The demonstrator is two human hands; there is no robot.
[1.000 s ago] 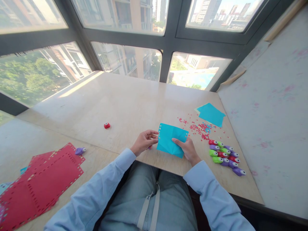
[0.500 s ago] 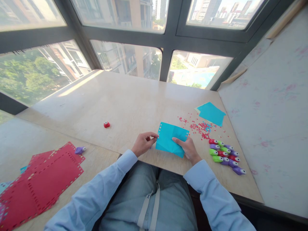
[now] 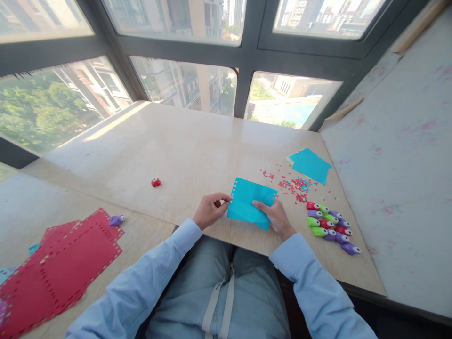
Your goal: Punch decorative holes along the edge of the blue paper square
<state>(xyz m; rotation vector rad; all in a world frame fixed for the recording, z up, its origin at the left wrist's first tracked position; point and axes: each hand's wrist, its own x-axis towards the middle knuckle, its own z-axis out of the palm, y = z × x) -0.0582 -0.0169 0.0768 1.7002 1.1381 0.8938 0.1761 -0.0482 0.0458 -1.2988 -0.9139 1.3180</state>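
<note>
A blue sheet of paper (image 3: 249, 205) is held up over the table's front edge. It has creases, and small holes run down its left edge and part of its right edge. My right hand (image 3: 277, 217) grips the sheet's right side, thumb flat on the front and fingers behind. At the left edge, my left hand (image 3: 212, 209) has its fingers curled together, the tips pinching the paper by the holes. The undersides of the left fingers are hidden.
Paper punches (image 3: 330, 225) in red, green and purple stand in a cluster at right. Behind them lie red and blue confetti (image 3: 293, 187) and blue paper (image 3: 310, 165). A red punch (image 3: 156, 182), a purple punch (image 3: 117, 220) and punched red sheets (image 3: 77, 263) lie left.
Both hands stay nearly still. The blue sheet has shifted very slightly up and to the left, still in my grip.
</note>
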